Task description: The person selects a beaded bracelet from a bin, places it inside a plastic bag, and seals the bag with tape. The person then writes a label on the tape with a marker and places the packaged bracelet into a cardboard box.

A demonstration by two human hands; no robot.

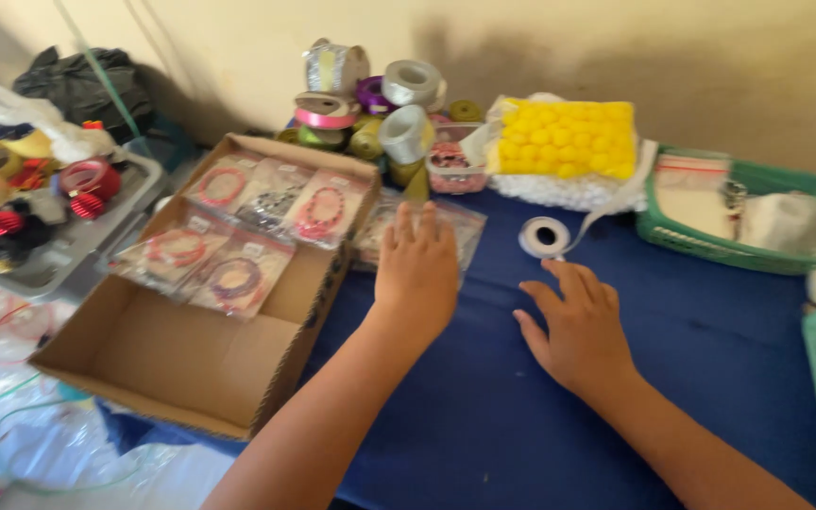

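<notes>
Blue-clothed worktop (521,416), left hand (417,269) flat, empty, fingers spread on clear plastic packets (465,222) beside brown cardboard box (172,359), right hand (578,331) flat, empty, just below white tape roll (545,237).

My view is bright and soft, lit from the left. Beyond my hands the wall (729,66) carries a broad dim shadow, and left of them the clear plastic (11,416) is washed out by glare. Slight motion blur softens everything, most at the frame edges.
</notes>
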